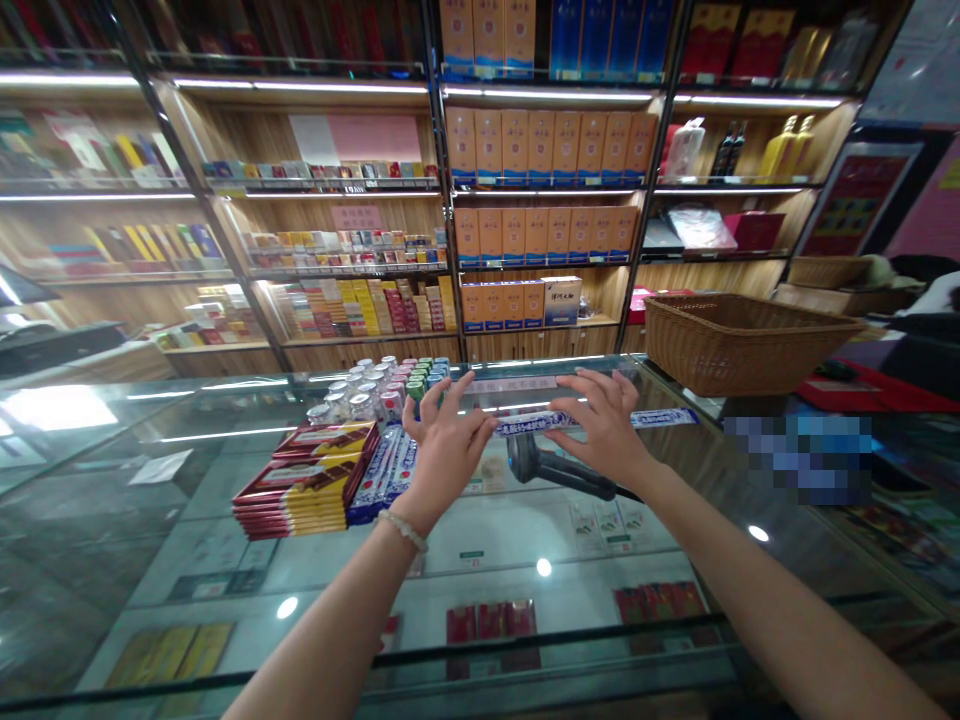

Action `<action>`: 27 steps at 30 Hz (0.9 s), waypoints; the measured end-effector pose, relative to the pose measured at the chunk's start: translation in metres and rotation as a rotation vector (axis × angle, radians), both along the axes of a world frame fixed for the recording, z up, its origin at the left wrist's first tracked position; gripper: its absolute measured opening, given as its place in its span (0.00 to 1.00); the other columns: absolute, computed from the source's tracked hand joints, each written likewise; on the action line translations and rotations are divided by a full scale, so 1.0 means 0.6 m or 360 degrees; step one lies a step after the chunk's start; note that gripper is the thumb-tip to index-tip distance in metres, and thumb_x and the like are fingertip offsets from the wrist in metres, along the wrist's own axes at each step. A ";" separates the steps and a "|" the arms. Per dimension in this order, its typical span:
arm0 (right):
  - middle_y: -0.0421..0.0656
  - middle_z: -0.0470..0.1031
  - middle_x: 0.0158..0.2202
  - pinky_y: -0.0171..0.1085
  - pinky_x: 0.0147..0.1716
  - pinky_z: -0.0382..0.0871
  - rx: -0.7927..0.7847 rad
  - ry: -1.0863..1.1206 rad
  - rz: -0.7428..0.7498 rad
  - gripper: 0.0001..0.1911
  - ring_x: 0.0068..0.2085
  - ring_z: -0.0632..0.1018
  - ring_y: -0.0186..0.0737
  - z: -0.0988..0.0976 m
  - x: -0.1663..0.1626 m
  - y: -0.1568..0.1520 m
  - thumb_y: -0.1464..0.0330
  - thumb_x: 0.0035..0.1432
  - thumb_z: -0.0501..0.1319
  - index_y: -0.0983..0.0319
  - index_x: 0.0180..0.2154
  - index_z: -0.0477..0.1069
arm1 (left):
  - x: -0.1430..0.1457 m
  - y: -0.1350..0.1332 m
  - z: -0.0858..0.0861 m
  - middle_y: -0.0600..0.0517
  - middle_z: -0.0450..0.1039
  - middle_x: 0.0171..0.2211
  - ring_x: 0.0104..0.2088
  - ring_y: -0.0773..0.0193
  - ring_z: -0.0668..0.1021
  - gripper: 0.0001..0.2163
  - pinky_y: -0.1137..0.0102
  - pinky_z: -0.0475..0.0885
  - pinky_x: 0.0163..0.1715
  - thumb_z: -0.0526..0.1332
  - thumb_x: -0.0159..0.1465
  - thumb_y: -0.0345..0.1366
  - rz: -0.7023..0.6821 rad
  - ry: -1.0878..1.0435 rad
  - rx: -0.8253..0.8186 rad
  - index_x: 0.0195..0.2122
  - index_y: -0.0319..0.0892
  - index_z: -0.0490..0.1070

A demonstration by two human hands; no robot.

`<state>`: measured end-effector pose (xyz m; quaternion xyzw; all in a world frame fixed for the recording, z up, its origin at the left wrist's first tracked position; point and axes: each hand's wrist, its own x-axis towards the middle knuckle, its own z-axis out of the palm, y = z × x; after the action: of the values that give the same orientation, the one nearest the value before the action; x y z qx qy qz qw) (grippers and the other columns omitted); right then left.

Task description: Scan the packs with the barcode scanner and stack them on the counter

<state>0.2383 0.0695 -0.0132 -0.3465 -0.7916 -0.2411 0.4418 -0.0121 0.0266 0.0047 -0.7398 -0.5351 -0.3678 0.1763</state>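
Note:
My left hand [450,440], a beaded bracelet at its wrist, is over the glass counter with fingers spread. Its thumb and index fingertips come close to the left end of a blue-and-white candy stick [517,425]; whether they touch is unclear. My right hand [604,425] curves over the same line of wrapper, thumb and fingers apart. Blue-and-white wrapper [666,417] shows again to its right; the hand hides whether this is one stick or two. Below lies a black handheld barcode scanner [562,470]. Left of my left hand are more candy sticks [386,470] and stacked red-and-yellow chocolate packs [304,480].
Several small jars and tins [382,388] stand behind the chocolate. A wicker basket [750,340] occupies the counter's back right. The glass counter [525,590] has packs displayed beneath it. Shelves with orange boxes [540,235] line the wall.

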 end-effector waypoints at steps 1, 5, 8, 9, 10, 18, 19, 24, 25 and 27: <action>0.44 0.76 0.58 0.53 0.68 0.41 0.0022 -0.0019 -0.0007 0.10 0.64 0.67 0.50 0.000 0.001 0.001 0.57 0.63 0.67 0.53 0.43 0.77 | 0.000 0.000 0.000 0.50 0.65 0.69 0.69 0.43 0.59 0.15 0.32 0.48 0.67 0.57 0.72 0.42 -0.0003 -0.0004 -0.0003 0.33 0.48 0.81; 0.43 0.76 0.58 0.54 0.67 0.41 0.0097 -0.0044 -0.0043 0.08 0.64 0.66 0.50 -0.002 0.002 0.003 0.57 0.64 0.67 0.52 0.42 0.78 | 0.002 -0.002 -0.001 0.50 0.65 0.68 0.69 0.43 0.60 0.15 0.34 0.48 0.68 0.56 0.72 0.42 0.0008 -0.0004 0.0010 0.35 0.49 0.81; 0.44 0.76 0.57 0.54 0.67 0.42 0.0142 -0.0009 -0.0050 0.08 0.64 0.67 0.50 -0.002 0.002 0.005 0.57 0.64 0.66 0.52 0.42 0.78 | 0.002 -0.007 0.000 0.49 0.65 0.68 0.68 0.43 0.61 0.11 0.35 0.45 0.68 0.58 0.72 0.44 0.0043 0.0043 0.0066 0.43 0.53 0.81; 0.44 0.76 0.57 0.53 0.67 0.42 0.0147 0.0003 -0.0053 0.08 0.63 0.67 0.50 -0.001 0.002 0.005 0.57 0.64 0.66 0.52 0.42 0.78 | 0.002 -0.008 0.000 0.48 0.65 0.68 0.68 0.43 0.61 0.11 0.35 0.44 0.68 0.59 0.71 0.45 0.0050 0.0075 0.0092 0.46 0.54 0.80; 0.44 0.76 0.57 0.53 0.67 0.42 0.0148 0.0014 -0.0060 0.08 0.63 0.67 0.50 -0.001 0.002 0.006 0.57 0.64 0.66 0.52 0.41 0.78 | 0.001 -0.010 0.001 0.47 0.65 0.69 0.68 0.42 0.62 0.12 0.36 0.43 0.68 0.61 0.69 0.48 0.0051 0.0114 0.0121 0.48 0.54 0.79; 0.44 0.75 0.59 0.54 0.67 0.41 0.0057 -0.0003 -0.0141 0.09 0.64 0.66 0.51 0.000 0.008 0.010 0.57 0.64 0.66 0.51 0.42 0.80 | 0.002 -0.007 -0.005 0.49 0.67 0.68 0.67 0.45 0.65 0.12 0.42 0.37 0.70 0.69 0.62 0.50 0.0046 0.0283 0.0424 0.44 0.55 0.80; 0.44 0.74 0.59 0.54 0.67 0.41 0.0051 -0.0010 -0.0141 0.09 0.64 0.65 0.51 -0.001 0.009 0.011 0.56 0.64 0.65 0.51 0.42 0.80 | 0.002 -0.006 -0.006 0.50 0.67 0.68 0.67 0.46 0.65 0.11 0.42 0.37 0.70 0.69 0.63 0.49 0.0044 0.0286 0.0448 0.43 0.55 0.80; 0.45 0.73 0.61 0.57 0.67 0.39 -0.0033 -0.0039 -0.0144 0.12 0.65 0.64 0.53 0.000 0.016 0.013 0.54 0.65 0.64 0.50 0.43 0.81 | -0.002 -0.002 -0.010 0.50 0.67 0.68 0.68 0.46 0.65 0.08 0.40 0.37 0.70 0.67 0.65 0.48 0.0047 0.0315 0.0420 0.42 0.55 0.80; 0.45 0.72 0.62 0.57 0.67 0.38 -0.0057 -0.0049 -0.0151 0.12 0.66 0.63 0.54 0.002 0.018 0.013 0.53 0.65 0.64 0.50 0.43 0.81 | -0.002 -0.001 -0.009 0.50 0.67 0.68 0.68 0.45 0.65 0.08 0.39 0.37 0.69 0.66 0.66 0.48 0.0043 0.0322 0.0391 0.43 0.55 0.80; 0.44 0.70 0.64 0.58 0.68 0.37 -0.0097 -0.0086 -0.0164 0.12 0.67 0.62 0.54 0.008 0.024 0.014 0.53 0.64 0.64 0.49 0.44 0.81 | -0.002 0.000 -0.007 0.51 0.68 0.67 0.68 0.45 0.65 0.08 0.38 0.36 0.69 0.66 0.66 0.48 0.0030 0.0315 0.0334 0.43 0.56 0.80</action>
<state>0.2524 0.0781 -0.0082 -0.3935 -0.7913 -0.2485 0.3965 -0.0132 0.0264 0.0008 -0.7450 -0.4806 -0.3452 0.3080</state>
